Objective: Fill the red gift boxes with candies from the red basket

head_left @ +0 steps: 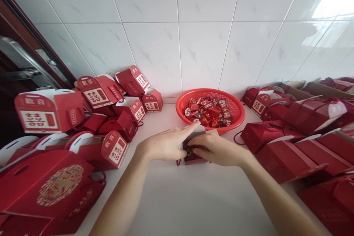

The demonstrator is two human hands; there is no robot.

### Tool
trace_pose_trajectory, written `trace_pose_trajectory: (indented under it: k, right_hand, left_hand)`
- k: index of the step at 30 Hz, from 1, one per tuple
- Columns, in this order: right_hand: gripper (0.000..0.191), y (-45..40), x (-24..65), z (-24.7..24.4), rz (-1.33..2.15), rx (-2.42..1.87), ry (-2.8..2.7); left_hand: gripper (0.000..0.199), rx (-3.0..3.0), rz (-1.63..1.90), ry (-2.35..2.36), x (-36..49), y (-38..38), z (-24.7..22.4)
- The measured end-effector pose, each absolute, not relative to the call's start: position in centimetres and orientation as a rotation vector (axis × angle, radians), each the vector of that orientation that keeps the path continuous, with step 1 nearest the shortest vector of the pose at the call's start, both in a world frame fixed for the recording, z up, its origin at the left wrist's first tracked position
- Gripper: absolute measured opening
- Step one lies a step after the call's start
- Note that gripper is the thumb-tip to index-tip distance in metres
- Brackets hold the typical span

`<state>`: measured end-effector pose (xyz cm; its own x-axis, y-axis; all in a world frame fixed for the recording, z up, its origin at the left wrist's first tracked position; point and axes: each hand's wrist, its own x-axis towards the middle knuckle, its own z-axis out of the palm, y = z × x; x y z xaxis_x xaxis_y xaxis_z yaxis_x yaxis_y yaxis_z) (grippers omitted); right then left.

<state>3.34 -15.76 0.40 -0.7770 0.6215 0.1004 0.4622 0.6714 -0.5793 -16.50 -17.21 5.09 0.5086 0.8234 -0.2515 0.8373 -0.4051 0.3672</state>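
A small red candy box [195,162] stands open on the white tabletop in front of me, with dark wrapped candies visible inside. My left hand [165,143] grips its left side, index finger stretched along the raised flap and thumb at the rim. My right hand [218,148] reaches in from the right with curled fingers; what they pinch is hidden. Just behind the box is a red plastic basket [238,115] holding a heap of wrapped candies [208,112] in red and brown.
Red gift boxes [49,112] with white labels are piled on the left, and a large box with a gold emblem [61,186] lies nearer. More red boxes [287,156] crowd the right. A tiled wall [204,51] rises behind; a door handle [24,55] is at far left.
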Motion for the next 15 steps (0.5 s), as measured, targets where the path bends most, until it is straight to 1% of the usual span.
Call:
trace_pose_trajectory:
  k: [3,5,9,11,15]
  right_hand:
    - [0.025,-16.1,5.9,1.5,0.769,-0.957,-2.389]
    - [0.025,-16.6,7.2,1.1,0.699,-1.004,-2.299]
    - [0.044,-18.0,8.7,-1.8,0.609,-1.055,-2.159]
    - [0.042,-18.8,8.9,-3.4,0.577,-1.061,-2.081]
    - [0.027,-19.8,8.5,-5.7,0.489,-1.056,-1.877]
  left_hand:
    - [0.095,2.257,-0.142,1.368,-16.5,-17.0,5.3]
    - [0.095,2.265,-0.130,1.348,-16.5,-16.8,5.3]
    - [0.093,2.293,-0.034,1.228,-16.4,-16.6,4.7]
    - [0.091,2.304,0.008,1.162,-16.1,-16.6,4.4]
    - [0.083,2.362,0.095,1.085,-14.9,-17.2,4.0]
